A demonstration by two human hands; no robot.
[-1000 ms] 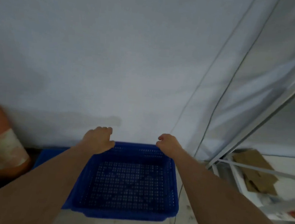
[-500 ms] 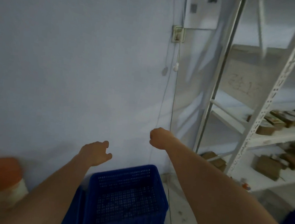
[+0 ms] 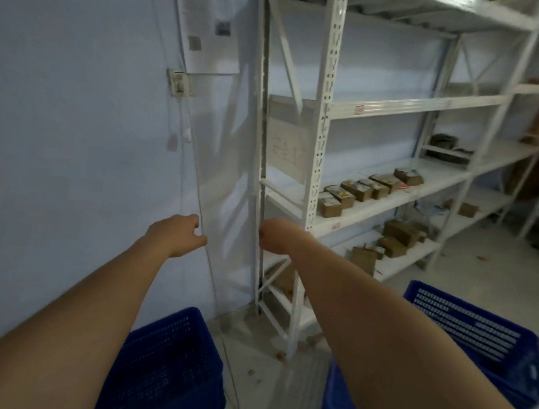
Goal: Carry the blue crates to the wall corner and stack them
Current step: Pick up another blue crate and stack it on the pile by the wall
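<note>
A blue perforated plastic crate (image 3: 162, 368) is seen on the grey concrete floor (image 3: 249, 349) at the foot of the pale blue wall (image 3: 67, 121), its mesh bottom bare as far as can be made out. A second blue perforated plastic crate (image 3: 477, 346) is seen at the lower right, largely covered by the right forearm; its contents cannot be told. On the white metal shelving unit (image 3: 319, 143), small brown cardboard boxes (image 3: 360, 191) are laid in a row on one shelf, and more are kept on the shelf below. Neither crate is held: both hands are raised well above them, in front of the wall and the shelving post. The left hand (image 3: 174, 233) is loosely curled around nothing, the thumb kept apart from the fingers. The right hand (image 3: 270, 237) is bent away from the camera, so its grip cannot be told. Both crates are deep blue, with walls pierced by rows of small slots.
</note>
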